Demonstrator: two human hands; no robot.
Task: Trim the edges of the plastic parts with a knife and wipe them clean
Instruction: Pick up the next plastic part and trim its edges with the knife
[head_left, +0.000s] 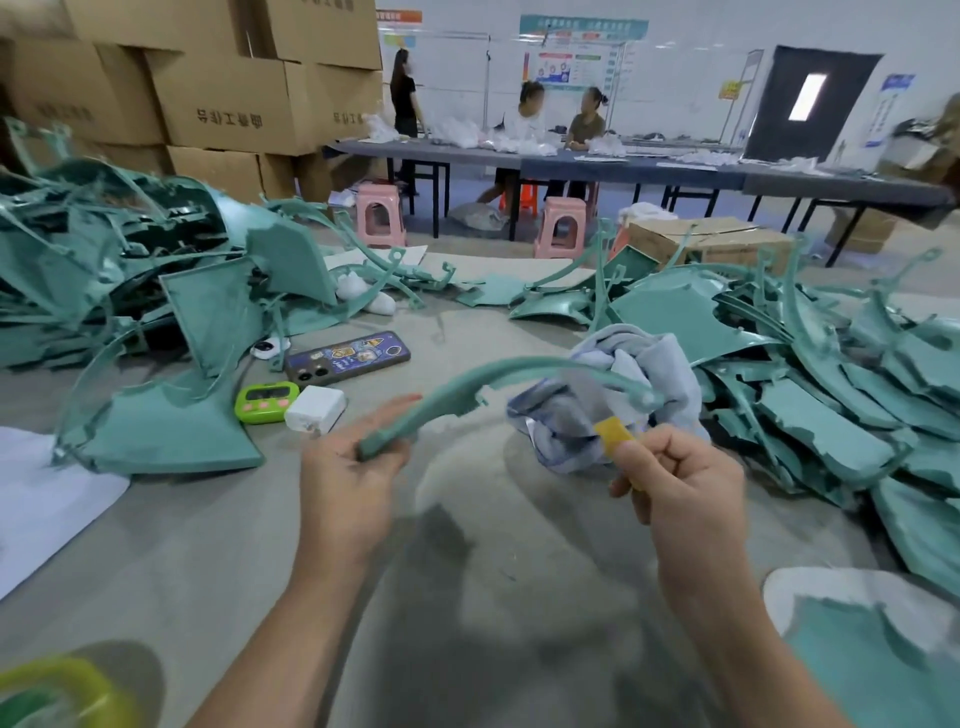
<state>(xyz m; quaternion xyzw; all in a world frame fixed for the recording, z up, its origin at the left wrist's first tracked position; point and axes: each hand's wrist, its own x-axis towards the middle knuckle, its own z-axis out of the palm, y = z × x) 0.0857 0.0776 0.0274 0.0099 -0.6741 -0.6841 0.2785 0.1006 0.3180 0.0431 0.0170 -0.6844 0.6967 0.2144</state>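
My left hand (349, 470) grips the near end of a curved teal plastic strip (498, 376) that arcs up and to the right over the table. My right hand (680, 483) is curled round a yellow-handled knife (613, 433); its blade is hidden. Right behind the knife lies a crumpled pale blue cloth (618, 405), and the strip's far end passes over it. Heaps of teal plastic parts lie at the left (130, 270) and at the right (810, 374).
A phone (347, 358), a green timer (266, 401) and a white charger (315, 409) lie on the grey table (467, 571) ahead of my left hand. Cardboard boxes are stacked back left. Three people are at a long table far behind, with pink stools (379, 214).
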